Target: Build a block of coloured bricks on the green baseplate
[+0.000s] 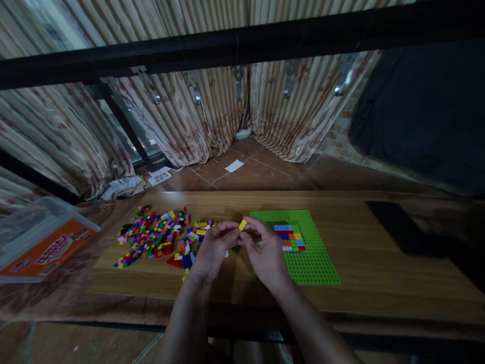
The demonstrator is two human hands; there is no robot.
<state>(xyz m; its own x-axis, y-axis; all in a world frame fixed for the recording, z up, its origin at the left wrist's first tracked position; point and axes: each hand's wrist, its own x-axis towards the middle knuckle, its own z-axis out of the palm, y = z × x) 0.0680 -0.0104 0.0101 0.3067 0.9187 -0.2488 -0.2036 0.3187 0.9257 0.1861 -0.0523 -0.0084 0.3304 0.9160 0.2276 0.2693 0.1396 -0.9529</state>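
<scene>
Wooden table, left hand and right hand fingers closed, apparently both, on yellow brick.

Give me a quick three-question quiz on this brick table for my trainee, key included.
1. True or false: the green baseplate already carries placed bricks.
2. What colour is the brick pinched between the left hand and the right hand? A red, B yellow, C blue.
3. Fill in: the loose brick pile lies to the ____ of the baseplate.
Key: 1 true; 2 B; 3 left.
</scene>
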